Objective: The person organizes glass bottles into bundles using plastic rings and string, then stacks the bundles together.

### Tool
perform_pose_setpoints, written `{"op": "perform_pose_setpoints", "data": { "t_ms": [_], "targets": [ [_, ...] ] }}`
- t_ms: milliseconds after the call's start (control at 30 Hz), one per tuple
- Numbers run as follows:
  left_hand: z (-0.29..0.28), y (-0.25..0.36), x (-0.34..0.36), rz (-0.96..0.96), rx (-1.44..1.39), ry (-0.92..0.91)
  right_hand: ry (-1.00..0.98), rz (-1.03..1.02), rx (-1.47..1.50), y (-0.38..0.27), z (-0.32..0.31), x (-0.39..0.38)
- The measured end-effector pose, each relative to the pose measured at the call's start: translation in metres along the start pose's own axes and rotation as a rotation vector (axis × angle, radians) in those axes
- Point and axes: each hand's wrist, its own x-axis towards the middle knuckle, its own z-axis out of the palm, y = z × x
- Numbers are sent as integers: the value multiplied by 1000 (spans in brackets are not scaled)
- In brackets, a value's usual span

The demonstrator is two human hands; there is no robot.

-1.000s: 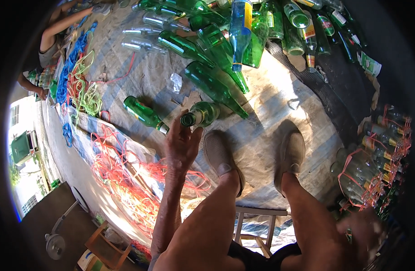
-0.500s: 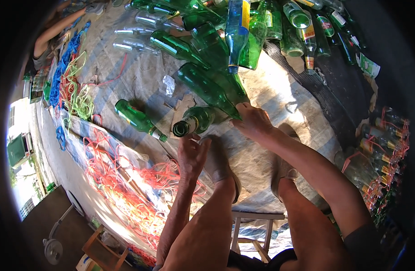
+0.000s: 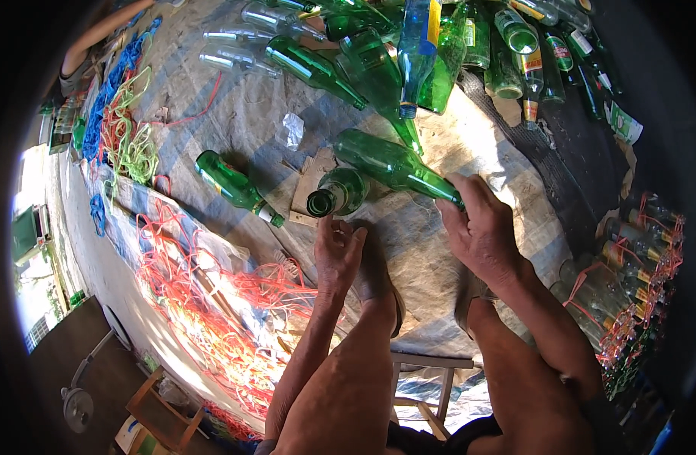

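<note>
My right hand (image 3: 481,227) is closed on the neck of a large green bottle (image 3: 382,163), whose base points up and left. My left hand (image 3: 337,250) is just below an upright green bottle (image 3: 348,186), thumb apart and fingers loosely bent, with nothing visible in it. That bottle stands by a piece of brown cardboard (image 3: 306,182); its open mouth faces me. Another green bottle (image 3: 230,182) lies to the left, neck toward me. A crumpled foil-like scrap (image 3: 293,129) lies above them on the striped tarp (image 3: 537,280).
Many bottles (image 3: 446,61) lie piled ahead; bundled bottles (image 3: 640,269) line the right. Tangled red strapping (image 3: 204,311) and blue strapping (image 3: 113,106) lie left. Another person's arm (image 3: 90,42) shows upper left. My feet, legs, a stool (image 3: 431,362) and a fan (image 3: 76,406) are below.
My right hand has come in from the lower right, gripped the large bottle's neck and shifted it rightward. My left hand has moved slightly right and now sits lower than a second ago.
</note>
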Motion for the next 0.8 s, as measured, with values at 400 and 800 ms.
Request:
{"op": "perform_pose_setpoints", "data": {
  "t_ms": [400, 800],
  "targets": [
    [10, -19, -10, 13, 21, 13, -7, -202, 18, -33, -17, 51],
    [11, -34, -16, 46, 73, 35, -116, -272, -9, -45, -6, 73]
  ]
}}
